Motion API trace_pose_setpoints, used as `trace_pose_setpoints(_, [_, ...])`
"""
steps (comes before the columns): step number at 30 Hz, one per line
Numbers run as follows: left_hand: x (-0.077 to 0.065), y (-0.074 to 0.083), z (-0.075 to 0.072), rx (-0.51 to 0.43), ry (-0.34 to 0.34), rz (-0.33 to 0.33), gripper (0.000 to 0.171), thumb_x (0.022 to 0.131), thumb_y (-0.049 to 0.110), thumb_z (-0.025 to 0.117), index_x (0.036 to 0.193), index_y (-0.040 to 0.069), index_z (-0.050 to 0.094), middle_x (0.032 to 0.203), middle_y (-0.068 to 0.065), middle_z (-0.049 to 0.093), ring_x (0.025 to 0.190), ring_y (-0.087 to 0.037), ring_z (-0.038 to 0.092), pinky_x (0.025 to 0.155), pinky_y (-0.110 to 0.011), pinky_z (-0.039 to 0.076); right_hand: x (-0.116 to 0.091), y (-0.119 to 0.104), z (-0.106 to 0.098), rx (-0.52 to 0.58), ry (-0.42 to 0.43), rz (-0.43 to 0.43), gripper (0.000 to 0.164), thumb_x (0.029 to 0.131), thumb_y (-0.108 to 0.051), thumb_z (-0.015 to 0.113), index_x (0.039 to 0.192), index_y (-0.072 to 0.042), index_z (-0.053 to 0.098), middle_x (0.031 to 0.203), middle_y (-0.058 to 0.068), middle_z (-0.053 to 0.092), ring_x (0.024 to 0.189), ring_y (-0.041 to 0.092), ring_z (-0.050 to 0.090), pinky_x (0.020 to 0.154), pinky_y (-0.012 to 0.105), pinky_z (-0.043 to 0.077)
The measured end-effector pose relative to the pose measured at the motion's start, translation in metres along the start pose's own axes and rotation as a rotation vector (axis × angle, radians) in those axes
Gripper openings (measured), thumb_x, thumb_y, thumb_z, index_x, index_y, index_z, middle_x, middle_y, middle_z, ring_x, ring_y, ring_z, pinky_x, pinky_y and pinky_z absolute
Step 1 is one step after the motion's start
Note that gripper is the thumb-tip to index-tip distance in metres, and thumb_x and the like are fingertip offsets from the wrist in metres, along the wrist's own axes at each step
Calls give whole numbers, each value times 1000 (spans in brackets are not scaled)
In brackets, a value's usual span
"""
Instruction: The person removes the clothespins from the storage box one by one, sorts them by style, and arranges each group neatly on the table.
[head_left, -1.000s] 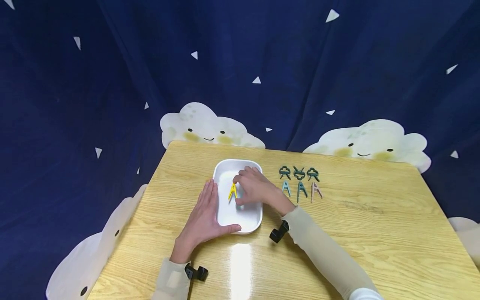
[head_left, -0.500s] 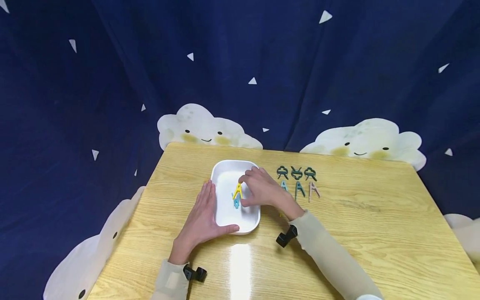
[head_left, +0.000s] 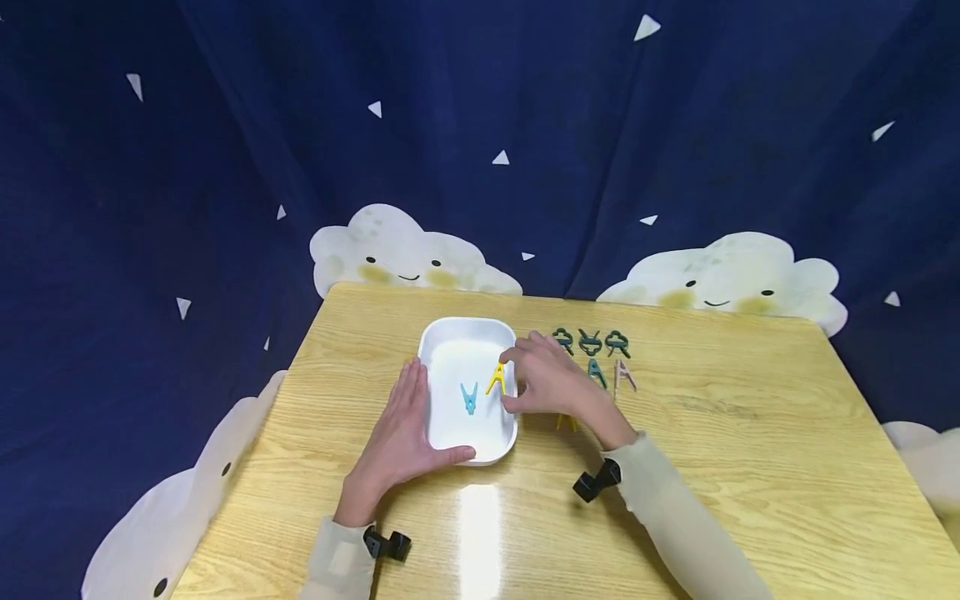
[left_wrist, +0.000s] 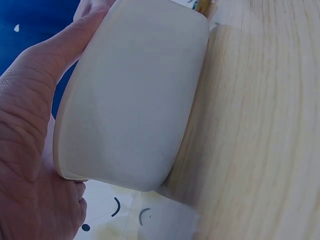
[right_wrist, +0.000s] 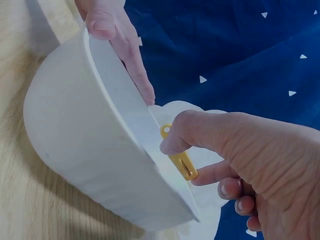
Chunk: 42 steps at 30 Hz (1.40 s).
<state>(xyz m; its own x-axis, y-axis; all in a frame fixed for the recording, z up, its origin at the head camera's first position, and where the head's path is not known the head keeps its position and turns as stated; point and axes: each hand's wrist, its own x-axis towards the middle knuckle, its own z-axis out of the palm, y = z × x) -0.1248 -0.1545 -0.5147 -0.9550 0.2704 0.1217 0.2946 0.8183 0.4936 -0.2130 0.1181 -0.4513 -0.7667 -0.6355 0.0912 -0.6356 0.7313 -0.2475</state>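
Observation:
A white plastic box (head_left: 457,435) stands on the table in the head view. My left hand (head_left: 402,427) rests along its left side with straight fingers, the thumb laid over the front rim. Between thumb and index finger my right hand (head_left: 551,379) pinches a yellow clothespin (head_left: 499,372), over the box by the right wall. The right wrist view shows that yellow clothespin (right_wrist: 183,165) beside the rim. On the box floor lies a light blue clothespin (head_left: 469,398), spread ends pointing away.
Right of the box are three dark green cloud-shaped clips (head_left: 590,342) in a row. Nearer lie a teal clothespin (head_left: 597,372) and a pink clothespin (head_left: 624,376). Another yellow clothespin (head_left: 567,422) is partly hidden under my right hand. A dark blue curtain (head_left: 450,125) hangs behind the table.
My right hand has moved right with the yellow clothespin, from mid-box toward the right wall. The light blue clothespin on the box floor has come into full sight. The left hand stays put.

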Motion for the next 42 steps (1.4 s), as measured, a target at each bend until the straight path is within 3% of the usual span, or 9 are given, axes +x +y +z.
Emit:
trace_pose_setpoints(10, [1,0,0,-17,12,13,152,66,89,73,165,-3,3,175,-15,-6,162,-32,-2,131,-50,13,-29,14,-10,20,112,-6,57,74,-41,85,119,-7,75,108,5,71,97,25,55,92,44,46])
trace_pose_setpoints(20, [0,-2,-2,-13,20,18,152,66,87,75,165,-3,4,175,-18,-1,162,-36,2,131,-54,15,-59,38,-16,43,135,59,56,73,-37,88,118,-9,74,110,7,72,103,29,57,90,50,45])
trace_pose_setpoints(25, [0,0,-1,-16,27,28,151,67,86,75,165,-3,4,175,-18,-2,162,-37,2,131,-53,15,-78,57,-13,80,118,96,56,72,-34,87,119,-7,74,113,9,74,111,35,61,101,59,42])
trace_pose_setpoints(32, [1,2,-1,-17,28,31,152,66,86,76,165,-4,5,175,-15,-5,162,-36,2,131,-51,14,-98,80,-2,82,91,114,54,72,-32,90,117,-7,74,97,8,71,87,22,52,81,45,40])
trace_pose_setpoints(36, [1,2,0,-19,23,24,152,66,87,75,165,-4,5,175,-15,-6,162,-36,2,131,-50,13,-107,87,2,84,58,125,53,71,-31,90,115,-7,75,91,7,68,86,23,52,80,45,40])
trace_pose_setpoints(39, [1,1,0,-23,15,15,152,66,87,75,165,-3,4,175,-14,-6,162,-34,1,132,-50,13,-112,92,4,90,25,150,54,71,-31,90,117,-8,75,101,11,71,108,38,62,86,52,43])
trace_pose_setpoints(42, [1,1,0,-24,10,13,152,66,87,75,165,-3,3,175,-14,-7,162,-34,0,132,-50,12,-117,96,6,98,-3,166,55,71,-30,91,119,-9,75,112,16,72,132,55,51,92,60,44])
